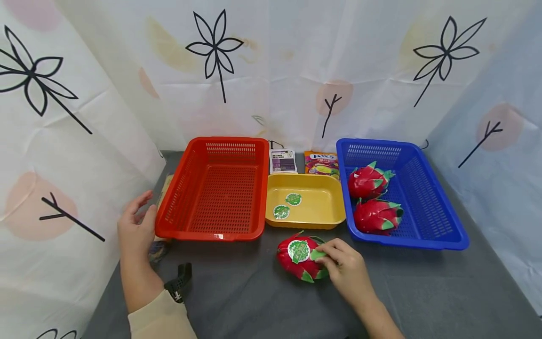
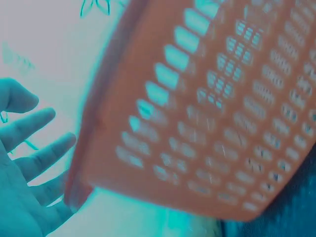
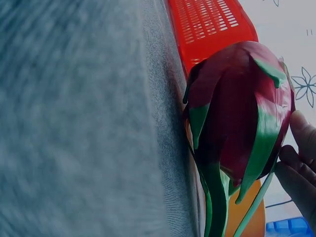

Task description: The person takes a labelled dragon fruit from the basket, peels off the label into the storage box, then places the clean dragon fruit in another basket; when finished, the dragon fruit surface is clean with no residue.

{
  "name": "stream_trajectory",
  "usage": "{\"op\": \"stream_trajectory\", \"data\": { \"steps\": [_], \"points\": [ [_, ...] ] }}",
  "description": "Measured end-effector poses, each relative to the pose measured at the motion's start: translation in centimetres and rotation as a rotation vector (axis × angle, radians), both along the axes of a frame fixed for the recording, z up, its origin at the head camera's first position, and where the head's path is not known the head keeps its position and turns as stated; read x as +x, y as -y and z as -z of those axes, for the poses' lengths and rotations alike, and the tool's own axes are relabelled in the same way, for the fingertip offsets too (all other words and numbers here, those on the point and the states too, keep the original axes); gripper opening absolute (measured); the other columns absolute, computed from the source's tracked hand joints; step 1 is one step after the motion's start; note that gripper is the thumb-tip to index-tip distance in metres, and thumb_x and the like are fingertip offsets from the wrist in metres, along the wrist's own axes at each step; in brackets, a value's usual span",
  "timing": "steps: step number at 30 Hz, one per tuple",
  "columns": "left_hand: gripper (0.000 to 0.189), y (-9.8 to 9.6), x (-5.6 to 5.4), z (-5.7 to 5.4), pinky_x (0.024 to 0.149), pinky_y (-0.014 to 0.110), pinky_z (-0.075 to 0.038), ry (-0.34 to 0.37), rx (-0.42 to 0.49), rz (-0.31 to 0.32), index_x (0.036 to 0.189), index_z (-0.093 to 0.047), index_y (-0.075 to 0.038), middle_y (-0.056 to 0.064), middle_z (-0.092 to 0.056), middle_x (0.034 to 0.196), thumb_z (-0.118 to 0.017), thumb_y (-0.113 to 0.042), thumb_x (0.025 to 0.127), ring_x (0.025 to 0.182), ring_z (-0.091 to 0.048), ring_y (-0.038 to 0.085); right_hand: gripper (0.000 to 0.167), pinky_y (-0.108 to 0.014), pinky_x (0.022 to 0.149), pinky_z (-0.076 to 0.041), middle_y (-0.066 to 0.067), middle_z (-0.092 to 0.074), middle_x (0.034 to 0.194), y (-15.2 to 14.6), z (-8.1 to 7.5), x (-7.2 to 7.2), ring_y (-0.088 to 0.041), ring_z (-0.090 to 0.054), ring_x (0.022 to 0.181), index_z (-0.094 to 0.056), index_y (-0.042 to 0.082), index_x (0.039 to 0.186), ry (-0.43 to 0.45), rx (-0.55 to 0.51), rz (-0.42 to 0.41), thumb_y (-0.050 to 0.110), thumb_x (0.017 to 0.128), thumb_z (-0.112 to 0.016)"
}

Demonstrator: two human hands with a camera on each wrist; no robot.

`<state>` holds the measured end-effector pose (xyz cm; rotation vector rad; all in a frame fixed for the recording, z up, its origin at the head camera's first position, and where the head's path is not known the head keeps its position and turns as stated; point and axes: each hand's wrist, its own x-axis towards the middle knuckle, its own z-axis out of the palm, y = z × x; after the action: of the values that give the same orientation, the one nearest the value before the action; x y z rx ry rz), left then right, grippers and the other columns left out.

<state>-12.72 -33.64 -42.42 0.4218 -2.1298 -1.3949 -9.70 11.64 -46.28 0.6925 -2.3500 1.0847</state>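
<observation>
On the grey table lies a red dragon fruit (image 1: 290,267) with green scales and a round green-and-white sticker (image 1: 298,251) on top. My right hand (image 1: 349,270) pinches a green scale at its right end; in the right wrist view the fingertips (image 3: 298,123) touch the fruit's side. At the left, my left hand (image 1: 136,230) is beside the red basket (image 1: 210,235), fingers spread and relaxed near its rim. Whether they touch the rim is hard to tell. Two more dragon fruits, one (image 1: 367,182) behind the other (image 1: 377,216), lie in the blue basket (image 1: 436,207).
Between the baskets stands a yellow tray (image 1: 323,200) with two round green stickers (image 1: 281,212) in it. Behind the tray are a Fox's candy bag (image 1: 322,163) and a white-and-purple packet (image 1: 282,161). Partly hidden items (image 1: 158,249) lie left of the red basket.
</observation>
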Motion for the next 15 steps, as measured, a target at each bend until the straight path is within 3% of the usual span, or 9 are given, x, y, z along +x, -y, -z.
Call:
{"op": "stream_trajectory", "data": {
  "steps": [3, 8, 12, 15],
  "points": [
    [0.037, -1.8, 0.4, -1.0, 0.103, 0.026, -0.045, -0.168, -0.029, 0.082, 0.134, -0.067, -0.002, 0.006, -0.063, 0.131, -0.059, -0.004, 0.097, 0.121, -0.054, 0.011, 0.034, -0.012, 0.068, -0.052, 0.008, -0.066, 0.088, -0.3, 0.2, -0.1, -0.007, -0.063, 0.077, -0.08, 0.007, 0.092, 0.045, -0.016, 0.005, -0.011, 0.065, -0.09],
    [0.04, -5.6, 0.8, -2.3, 0.098, 0.023, -0.048, -0.411, -0.078, 0.302, 0.128, -0.065, 0.01, 0.02, -0.064, 0.126, -0.059, 0.013, 0.089, 0.115, -0.058, 0.017, 0.033, -0.012, 0.069, -0.052, 0.01, -0.066, 0.089, -0.6, 0.3, -0.3, -0.005, -0.061, 0.078, -0.08, 0.01, 0.093, 0.109, -0.018, 0.012, -0.009, 0.067, -0.09],
    [0.043, -8.5, 1.1, -3.2, 0.098, 0.026, -0.049, -0.525, -0.134, 0.501, 0.123, -0.062, 0.017, 0.03, -0.063, 0.12, -0.057, 0.021, 0.081, 0.114, -0.061, 0.021, 0.033, -0.012, 0.07, -0.053, 0.01, -0.066, 0.089, -0.7, 0.5, -0.5, -0.006, -0.061, 0.078, -0.08, 0.01, 0.093, 0.116, -0.028, -0.008, -0.009, 0.068, -0.09],
    [0.044, -10.0, 1.0, -3.2, 0.1, 0.029, -0.048, -0.565, -0.149, 0.629, 0.121, -0.062, 0.018, 0.031, -0.063, 0.118, -0.057, 0.021, 0.077, 0.115, -0.061, 0.023, 0.033, -0.013, 0.069, -0.053, 0.01, -0.066, 0.09, -0.8, 0.7, -0.6, -0.006, -0.061, 0.077, -0.08, 0.011, 0.093, 0.12, -0.038, -0.02, -0.009, 0.068, -0.09]
  ]
}}
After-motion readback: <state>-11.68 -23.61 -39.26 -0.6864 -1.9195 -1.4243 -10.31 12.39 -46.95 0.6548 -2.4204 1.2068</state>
